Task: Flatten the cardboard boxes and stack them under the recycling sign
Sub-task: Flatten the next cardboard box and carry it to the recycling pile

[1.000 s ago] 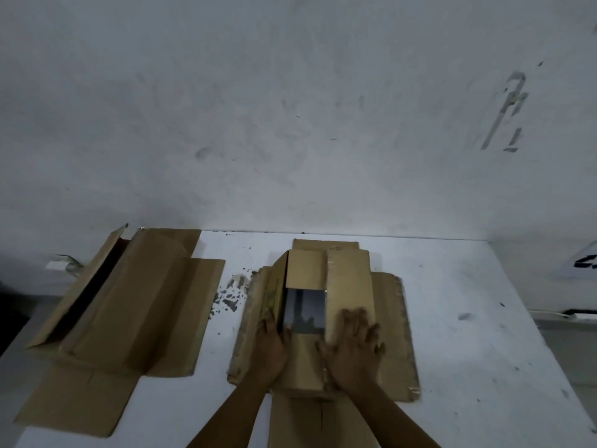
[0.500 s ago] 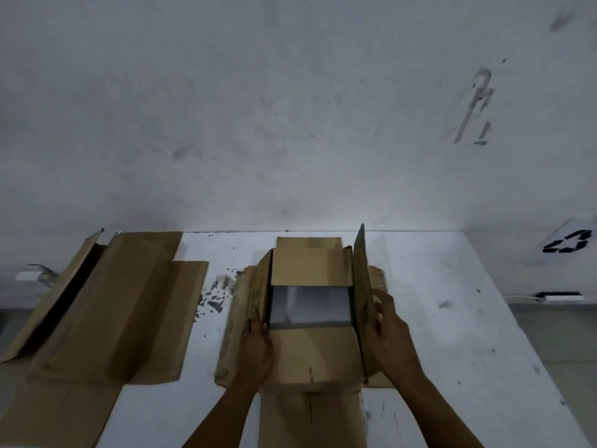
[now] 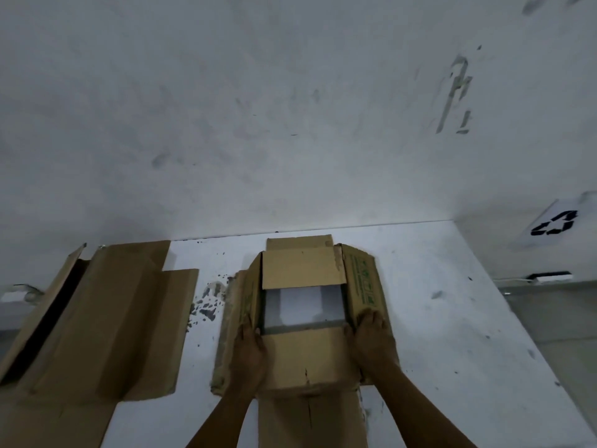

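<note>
- Box (image 3: 303,360) sits mid-counter right in front of me, brown cardboard, partly collapsed, not flat.
- Far flap (image 3: 300,268) and near flap lie across its top; the rectangular gap between them shows white counter through the box.
- Right side panel (image 3: 363,282) has green print and leans outward to the right.
- Left side panel is steeper, its outer flap ragged along the left edge.
- One more flap runs from the box's near end toward me, off the frame bottom.
- My left hand (image 3: 250,354) rests on the box's left top edge, fingers fairly straight, pressing on the cardboard, fingertips at the gap's near-left corner.
- My right hand (image 3: 374,341) lies on the near end of the right panel, fingers straight, pressing, not curled round anything.
- Second box (image 3: 106,321) is on the counter's left part, well apart from the first, opened out and mostly flattened, with one long panel tilted up at its far-left side and a dark gap under it.
- Counter (image 3: 436,318) is white, with dark specks and scuffs between the two boxes.
- Recycling sign (image 3: 554,224), black arrows on white, is on the wall off the counter's right end, well apart from both boxes.
- Wall (image 3: 290,108) behind is whitish with grey smudges.
</note>
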